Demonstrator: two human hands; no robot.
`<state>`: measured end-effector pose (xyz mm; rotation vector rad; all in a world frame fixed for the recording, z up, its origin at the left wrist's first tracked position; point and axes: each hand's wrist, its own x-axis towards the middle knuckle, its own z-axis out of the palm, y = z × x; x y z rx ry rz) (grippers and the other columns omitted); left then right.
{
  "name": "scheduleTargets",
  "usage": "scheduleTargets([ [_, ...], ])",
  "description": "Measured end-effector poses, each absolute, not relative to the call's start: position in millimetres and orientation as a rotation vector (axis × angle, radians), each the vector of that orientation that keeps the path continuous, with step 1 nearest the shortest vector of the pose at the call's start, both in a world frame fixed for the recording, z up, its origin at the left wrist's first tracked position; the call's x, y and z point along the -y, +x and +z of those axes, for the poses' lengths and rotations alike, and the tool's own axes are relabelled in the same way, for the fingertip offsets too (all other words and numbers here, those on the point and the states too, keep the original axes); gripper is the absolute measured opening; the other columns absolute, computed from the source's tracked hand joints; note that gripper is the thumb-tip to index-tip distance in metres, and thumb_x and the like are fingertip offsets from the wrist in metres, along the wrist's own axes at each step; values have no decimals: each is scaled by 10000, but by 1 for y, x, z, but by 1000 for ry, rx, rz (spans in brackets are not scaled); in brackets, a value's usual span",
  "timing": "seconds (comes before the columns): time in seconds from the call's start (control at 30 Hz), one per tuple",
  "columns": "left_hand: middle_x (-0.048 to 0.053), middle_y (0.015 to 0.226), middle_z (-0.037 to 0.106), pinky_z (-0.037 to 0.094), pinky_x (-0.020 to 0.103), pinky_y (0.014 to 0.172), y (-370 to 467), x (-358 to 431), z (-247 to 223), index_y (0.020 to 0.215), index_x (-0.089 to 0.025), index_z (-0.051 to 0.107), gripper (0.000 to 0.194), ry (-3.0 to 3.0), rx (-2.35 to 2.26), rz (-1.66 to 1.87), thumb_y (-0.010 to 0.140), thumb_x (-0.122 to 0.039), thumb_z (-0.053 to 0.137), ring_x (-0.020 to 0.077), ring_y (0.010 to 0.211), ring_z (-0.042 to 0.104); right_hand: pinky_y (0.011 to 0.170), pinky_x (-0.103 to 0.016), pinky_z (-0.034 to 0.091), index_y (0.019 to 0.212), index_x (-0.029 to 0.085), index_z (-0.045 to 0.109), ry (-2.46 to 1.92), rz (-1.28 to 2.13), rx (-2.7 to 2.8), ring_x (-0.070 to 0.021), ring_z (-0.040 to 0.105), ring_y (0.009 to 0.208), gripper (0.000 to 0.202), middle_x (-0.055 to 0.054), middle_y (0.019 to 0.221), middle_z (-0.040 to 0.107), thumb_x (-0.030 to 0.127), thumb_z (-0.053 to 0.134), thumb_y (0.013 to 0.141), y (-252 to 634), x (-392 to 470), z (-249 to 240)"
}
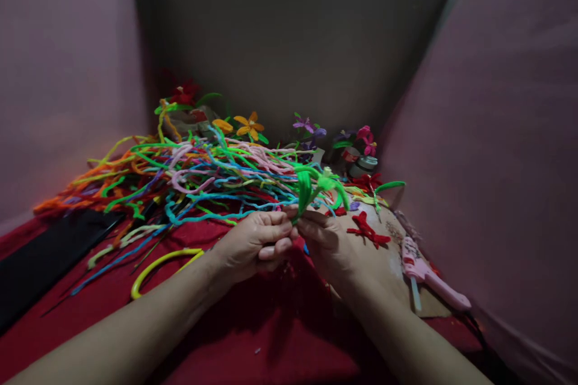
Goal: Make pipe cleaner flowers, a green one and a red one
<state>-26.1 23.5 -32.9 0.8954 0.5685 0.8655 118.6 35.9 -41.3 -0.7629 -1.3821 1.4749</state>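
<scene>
Both hands meet in the middle of the view around a green pipe-cleaner flower stem (305, 189) with looped leaves and a paler tip at its top. My left hand (266, 240) has its fingers curled in and pinches the lower end of the stem. From the other side, my right hand (323, 234) grips the same stem, its fingers partly turned from view. Just right of my right hand, a red pipe-cleaner piece (368, 231) lies on a light board (374, 271). The stem's lowest part is hidden by the fingers.
A big heap of coloured pipe cleaners (217, 162) spreads behind the hands. Yellow-handled scissors (156, 267) lie by my left forearm, a black flat object (49, 252) farther left. A pink glue gun (428, 277) rests at right. Finished-looking flowers (249, 126) and a small jar (363, 165) stand behind.
</scene>
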Motion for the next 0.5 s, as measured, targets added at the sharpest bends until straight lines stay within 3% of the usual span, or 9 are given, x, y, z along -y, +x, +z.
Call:
scheduleTargets([
  [0.1,-84,449,405,181,124,308,-30,-26,-24,720,-143,562,168,938,-667,945,744,-292,635,-3,320,171,660,-295,406,664,186,628,-682,1414,1302,-141,479,651,144,-6,683,569,327,655,654,109,-42,-31],
  [0.3,-30,596,536,381,168,451,-37,-35,-17,762,-153,600,171,1357,-1090,1238,713,-308,653,67,477,448,647,-270,399,647,182,661,-619,1390,1108,-133,476,643,89,7,667,577,263,678,616,92,-55,-28],
  [0.5,-5,688,631,402,200,625,-39,-30,-28,753,-213,651,67,1945,-1343,1371,687,-221,655,127,615,551,732,-268,397,669,183,685,-647,1276,1167,-143,512,741,87,10,709,591,252,637,690,93,-54,-50],
])
